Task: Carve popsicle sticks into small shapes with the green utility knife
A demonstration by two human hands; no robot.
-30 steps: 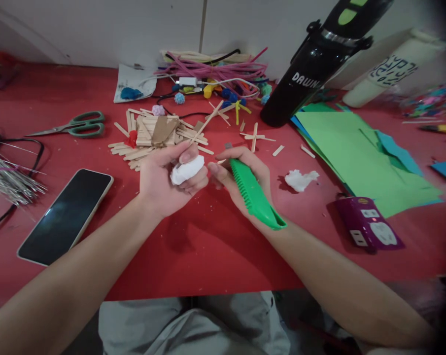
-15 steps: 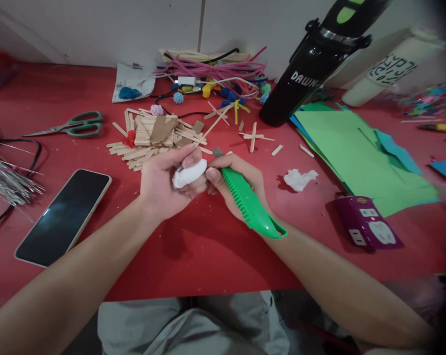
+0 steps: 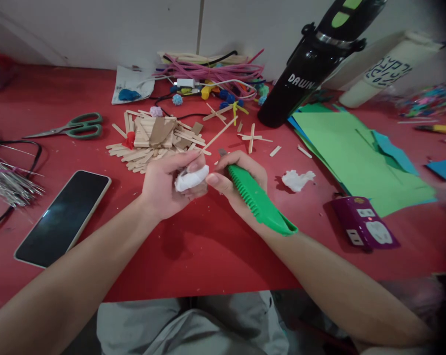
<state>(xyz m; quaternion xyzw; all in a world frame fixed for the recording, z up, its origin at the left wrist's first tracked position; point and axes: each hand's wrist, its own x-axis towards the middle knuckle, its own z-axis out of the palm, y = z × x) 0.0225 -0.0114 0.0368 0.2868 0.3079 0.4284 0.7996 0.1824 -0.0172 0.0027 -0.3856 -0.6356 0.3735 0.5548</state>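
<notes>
My left hand (image 3: 167,180) is closed on a thin wooden craft stick (image 3: 220,134), which points up and to the right. White tissue (image 3: 191,179) lies across its curled fingers; whether it is wrapped round them or just held, I cannot tell. My right hand (image 3: 241,180) grips a green box cutter (image 3: 261,201), its handle end towards my forearm. The cutter's grey blade (image 3: 222,152) shows faintly beyond the fingers, to the right of the stick and apart from it. Just ahead of the left hand lies a pile of craft sticks (image 3: 143,153) with brown cardboard scraps.
Scissors (image 3: 78,125) and a phone (image 3: 63,217) lie left. A black bottle (image 3: 296,74) stands behind, near green paper sheets (image 3: 359,153). A purple socket adapter (image 3: 365,224) and a torn tissue scrap (image 3: 297,180) are right. Crossed sticks (image 3: 251,137) lie ahead on the red table (image 3: 208,256).
My right hand and the box cutter have shifted slightly right, away from my left hand, widening the gap. The left hand has barely moved and still holds the stick.
</notes>
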